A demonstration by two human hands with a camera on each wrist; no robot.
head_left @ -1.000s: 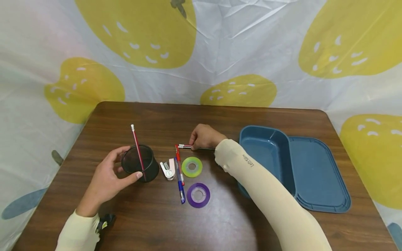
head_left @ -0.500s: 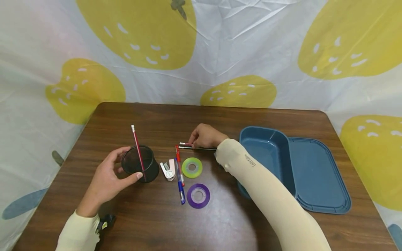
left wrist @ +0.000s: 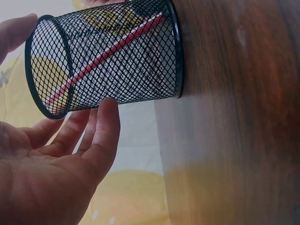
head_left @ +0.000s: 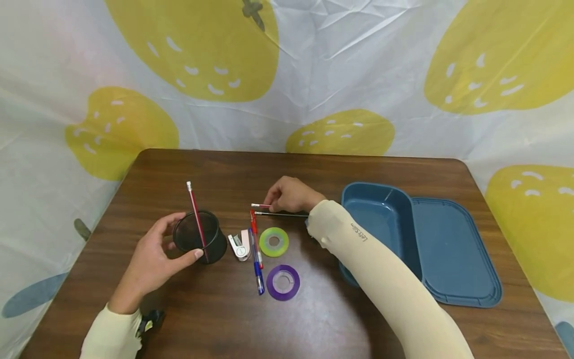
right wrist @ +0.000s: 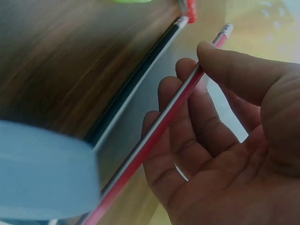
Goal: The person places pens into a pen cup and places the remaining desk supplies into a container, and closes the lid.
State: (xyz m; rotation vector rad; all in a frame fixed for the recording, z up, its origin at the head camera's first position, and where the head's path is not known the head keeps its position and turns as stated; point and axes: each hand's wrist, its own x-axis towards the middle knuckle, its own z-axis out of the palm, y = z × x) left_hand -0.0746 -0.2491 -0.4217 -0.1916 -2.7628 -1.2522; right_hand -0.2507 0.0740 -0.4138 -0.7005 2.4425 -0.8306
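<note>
My left hand point(head_left: 152, 259) holds a black mesh pencil cup point(head_left: 216, 245) at the left of the table, thumb at the front and fingers around the far side. Inside the cup leans a red-striped pencil point(head_left: 195, 204), its white eraser end up; the left wrist view shows it through the mesh. My right hand point(head_left: 293, 194) pinches a second red-striped pencil point(right wrist: 164, 117) between thumb and fingers near its eraser end, its other end running out of the right wrist view. Beside it a dark pencil point(head_left: 284, 215) lies on the table, partly hidden by the right forearm.
Between the hands lie a small white-and-pink stapler point(head_left: 242, 249), a red pen point(head_left: 254, 224), a blue pen point(head_left: 258, 274), a green tape roll point(head_left: 264, 243) and a purple tape roll point(head_left: 271, 286). A blue divided box point(head_left: 417, 239) stands right, its lid point(head_left: 455, 249) beside it.
My right hand has lifted the red-striped pencil away from the dark one and shifted slightly left, opening a gap between the two. My left hand and the cup have stayed in place.
</note>
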